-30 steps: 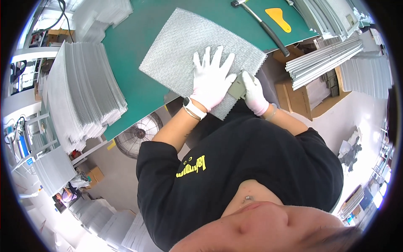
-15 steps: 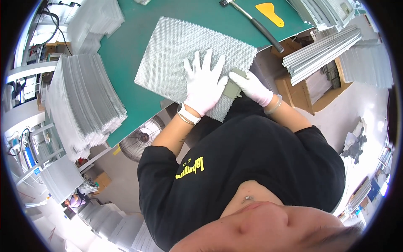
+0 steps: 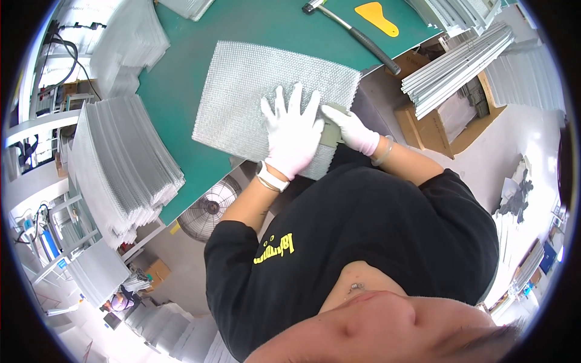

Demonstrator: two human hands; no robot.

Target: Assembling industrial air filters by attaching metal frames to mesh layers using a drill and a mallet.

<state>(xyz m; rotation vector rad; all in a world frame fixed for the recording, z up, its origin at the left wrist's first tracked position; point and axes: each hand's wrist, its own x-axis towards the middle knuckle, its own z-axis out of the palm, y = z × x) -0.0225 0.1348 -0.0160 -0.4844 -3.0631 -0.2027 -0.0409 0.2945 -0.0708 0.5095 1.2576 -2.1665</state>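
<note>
A silver metal mesh sheet (image 3: 242,91) lies on the green tabletop, its near corner reaching past the table edge toward my body. My left hand (image 3: 293,133), in a white glove, rests flat on the mesh with its fingers spread. Beside it my gloved right hand (image 3: 357,132) grips a flat grey-green piece (image 3: 330,134) against the right edge of the mesh. The thumb lies on top of this piece; the other fingers are mostly hidden. Part of the piece is covered by both hands, and I cannot make out its exact kind.
Tall stacks of mesh sheets (image 3: 127,163) stand along the left side. A hammer (image 3: 357,37) and a yellow scraper (image 3: 378,18) lie at the far right of the green table (image 3: 181,66). Metal strips (image 3: 457,66) and an open cardboard box (image 3: 448,130) are to the right; a fan (image 3: 212,207) stands below.
The whole view has turned slightly. My left hand sits closer to the grey-green piece and covers more of its left side. The right hand keeps its hold.
</note>
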